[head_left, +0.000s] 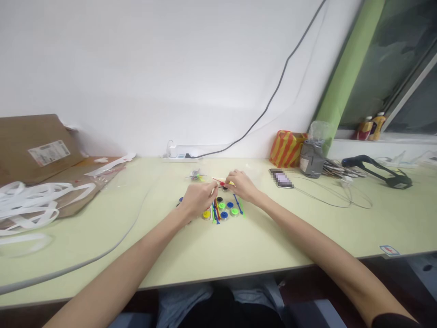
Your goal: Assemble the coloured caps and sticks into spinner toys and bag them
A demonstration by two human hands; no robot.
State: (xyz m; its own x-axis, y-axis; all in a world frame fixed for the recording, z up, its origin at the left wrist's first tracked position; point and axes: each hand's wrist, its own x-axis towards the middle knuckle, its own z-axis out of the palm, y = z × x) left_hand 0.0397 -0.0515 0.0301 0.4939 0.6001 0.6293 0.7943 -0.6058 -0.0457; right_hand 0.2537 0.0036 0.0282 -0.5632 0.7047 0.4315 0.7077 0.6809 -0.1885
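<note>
Facing each other over the table (218,257), the left hand (200,198) and right hand (241,185) have fingers nearly pinched together beside a red piece (222,183) between them; their hold I cannot tell. Nearer lies a green disc (234,212).

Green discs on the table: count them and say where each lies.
2 visible: one green disc lies between a black disc and a blue disc; the other sits just right of that blue disc. The left hand may hide more.

discs (222,206) on table (252,255), cardboard (34,146) at left, phone (282,178) at right, bag (286,148) behind phone, power strip (180,157) behind discs
</note>
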